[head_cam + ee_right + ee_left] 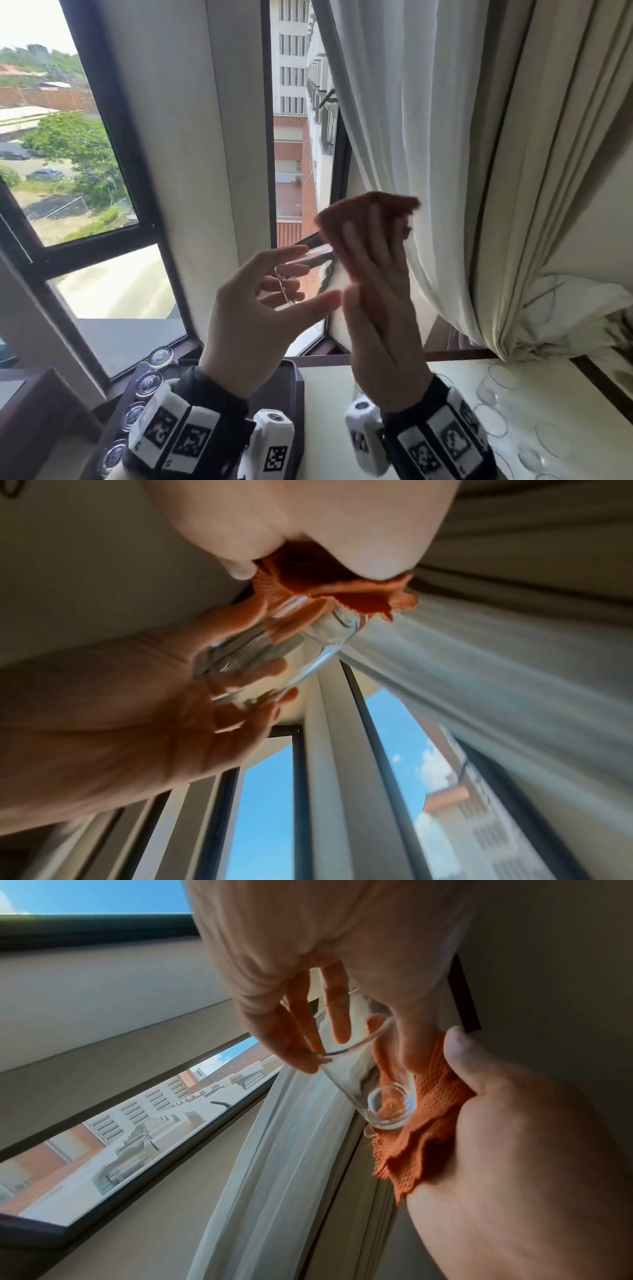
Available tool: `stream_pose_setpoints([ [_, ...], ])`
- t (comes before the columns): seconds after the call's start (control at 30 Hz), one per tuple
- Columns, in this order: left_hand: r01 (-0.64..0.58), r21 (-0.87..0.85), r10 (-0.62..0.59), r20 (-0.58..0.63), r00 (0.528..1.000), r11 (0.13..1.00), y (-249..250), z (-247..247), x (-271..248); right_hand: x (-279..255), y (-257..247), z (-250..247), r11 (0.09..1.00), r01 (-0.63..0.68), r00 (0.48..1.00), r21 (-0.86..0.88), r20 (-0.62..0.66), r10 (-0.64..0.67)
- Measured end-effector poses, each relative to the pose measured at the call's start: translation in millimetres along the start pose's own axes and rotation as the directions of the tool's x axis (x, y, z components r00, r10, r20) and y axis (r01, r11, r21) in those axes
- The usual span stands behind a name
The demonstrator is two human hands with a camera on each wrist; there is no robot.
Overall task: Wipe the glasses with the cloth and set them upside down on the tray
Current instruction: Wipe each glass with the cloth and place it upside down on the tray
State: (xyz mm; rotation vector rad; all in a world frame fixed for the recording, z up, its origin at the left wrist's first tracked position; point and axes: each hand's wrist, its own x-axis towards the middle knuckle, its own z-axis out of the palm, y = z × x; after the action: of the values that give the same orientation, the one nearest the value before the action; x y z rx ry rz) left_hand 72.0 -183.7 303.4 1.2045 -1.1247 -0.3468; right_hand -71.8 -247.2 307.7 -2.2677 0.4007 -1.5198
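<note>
While we stand at a window, our left hand point(253, 329) holds a clear glass point(359, 1069) up in front of us, its fingers point(337, 1007) curled around the rim end, so this grip is on the glass. Our right hand point(380, 308) holds an orange cloth point(418, 1123) against the glass's thick base, thumb point(479, 1064) pressing the cloth; this grip is closed on the cloth. The glass lies tilted between the two hands, well above the counter point(329, 394). Below left, a dark tray point(294, 404) carries glasses set upside down point(149, 383) in a row. More glasses point(493, 407) wait on the pale counter at our right, near a white curtain point(428, 137).
</note>
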Motion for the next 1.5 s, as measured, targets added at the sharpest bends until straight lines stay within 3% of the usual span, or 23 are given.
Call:
stream_pose_setpoints([
  [0.07, -0.034, 0.0, 0.034, 0.011, 0.999, 0.999, 1.2, -3.4, -2.3, 15.5, 7.9, -6.8, 0.991, 0.07, 0.997, -0.118, -0.004, -0.071],
  [0.1, -0.052, 0.012, 0.052, 0.022, 0.998, 0.999, 1.4, -5.1, -3.7, 21.5, 8.5, -10.2, 0.998, 0.013, 1.0, -0.067, -0.009, -0.014],
  [0.13, -0.064, 0.015, 0.063, 0.029, 0.998, 0.998, 1.0, -7.0, -5.2, 26.9, 7.2, -15.0, 0.988, -0.109, 0.994, 0.113, 0.012, 0.108],
  [0.17, -0.065, 0.008, 0.065, 0.028, 0.997, 0.998, 0.9, -8.6, -7.2, 30.0, 7.2, -19.1, 0.916, -0.246, 0.969, 0.316, 0.065, 0.238],
  [0.23, -0.053, -0.007, 0.054, 0.013, 0.998, 0.999, 0.1, -10.4, -11.3, 28.1, 11.4, -21.8, 0.671, -0.479, 0.86, 0.566, 0.151, 0.487],
  [0.3, -0.04, -0.018, 0.04, -0.008, 0.999, 0.999, -2.2, -11.9, -12.4, 15.3, 10.3, -15.5, 0.54, -0.529, 0.794, 0.655, 0.158, 0.587],
  [0.37, -0.02, -0.025, 0.018, -0.046, 0.999, 0.999, -3.4, -12.9, -10.8, 0.4, 2.7, -1.3, 0.5, -0.513, 0.782, 0.698, 0.139, 0.608],
  [0.43, 0.008, -0.007, -0.009, -0.073, 0.997, 1.0, -3.5, -13.4, -7.6, -7.2, -5.0, 11.5, 0.639, -0.432, 0.857, 0.636, 0.069, 0.511],
  [0.5, 0.02, -0.001, -0.02, -0.074, 0.997, 1.0, -2.4, -13.8, -5.4, -4.6, -2.3, 14.0, 0.932, -0.161, 0.986, 0.324, 0.009, 0.167],
  [0.53, 0.02, -0.009, -0.02, -0.077, 0.997, 1.0, -1.5, -14.0, -5.4, -0.2, 1.2, 11.4, 0.994, -0.014, 0.999, 0.109, 0.047, 0.008],
  [0.6, 0.012, -0.016, -0.013, -0.073, 0.997, 1.0, -3.0, -15.2, -6.9, 15.3, 8.5, 0.9, 0.99, 0.11, 0.989, -0.087, 0.107, -0.101],
  [0.67, 0.022, -0.032, -0.023, -0.04, 0.999, 0.999, -4.0, -15.4, -10.3, 27.3, 9.3, -12.3, 0.997, -0.001, 0.99, 0.082, 0.141, -0.011],
  [0.7, 0.031, -0.051, -0.032, -0.021, 0.999, 0.998, -4.4, -14.6, -12.4, 32.1, 6.6, -18.7, 0.959, -0.13, 0.982, 0.252, 0.163, 0.091],
  [0.77, 0.043, -0.102, -0.043, -0.002, 0.999, 0.994, -3.5, -11.0, -16.2, 32.3, 2.7, -26.1, 0.715, -0.394, 0.917, 0.578, 0.194, 0.348],
  [0.8, 0.046, -0.129, -0.048, -0.005, 0.999, 0.991, -3.7, -8.5, -16.5, 28.4, 2.6, -25.9, 0.603, -0.46, 0.868, 0.652, 0.187, 0.46],
  [0.87, 0.081, -0.172, -0.085, -0.015, 0.996, 0.982, -4.9, -3.2, -14.7, 14.7, 4.9, -18.1, 0.509, -0.501, 0.794, 0.7, 0.137, 0.593],
  [0.93, 0.162, -0.143, -0.165, -0.012, 0.986, 0.976, -6.1, 1.5, -11.3, 2.9, 4.4, -6.7, 0.441, -0.503, 0.759, 0.743, 0.136, 0.637],
  [1.07, 0.283, 0.003, -0.282, 0.06, 0.957, 0.959, -2.0, 9.9, -7.3, -3.5, 1.3, 1.9, 0.631, -0.556, 0.799, 0.541, 0.139, 0.585],
  [1.17, 0.372, -0.197, -0.34, 0.178, 0.923, 0.907, 6.3, 9.7, 1.3, -5.0, 1.4, 0.2, 0.812, -0.42, 0.907, 0.406, 0.158, 0.39],
  [1.27, 0.468, -0.395, -0.41, 0.227, 0.883, 0.79, 13.1, 4.2, 13.0, -9.9, 3.7, -0.6, 0.925, -0.227, 0.966, 0.304, 0.189, 0.175],
  [1.33, 0.477, -0.51, -0.422, 0.228, 0.877, 0.716, 18.0, 3.0, 18.9, -15.2, 3.5, 2.2, 0.975, -0.087, 0.983, 0.203, 0.175, 0.052],
  [1.43, 0.471, -0.622, -0.426, 0.233, 0.874, 0.626, 28.1, 6.9, 24.2, -18.9, 1.8, 8.9, 0.999, 0.009, 0.989, -0.044, 0.149, -0.003],
  [1.5, 0.457, -0.632, -0.404, 0.238, 0.883, 0.626, 32.5, 9.0, 24.8, -17.1, 2.7, 11.2, 0.971, 0.065, 0.982, -0.23, 0.19, -0.02],
])
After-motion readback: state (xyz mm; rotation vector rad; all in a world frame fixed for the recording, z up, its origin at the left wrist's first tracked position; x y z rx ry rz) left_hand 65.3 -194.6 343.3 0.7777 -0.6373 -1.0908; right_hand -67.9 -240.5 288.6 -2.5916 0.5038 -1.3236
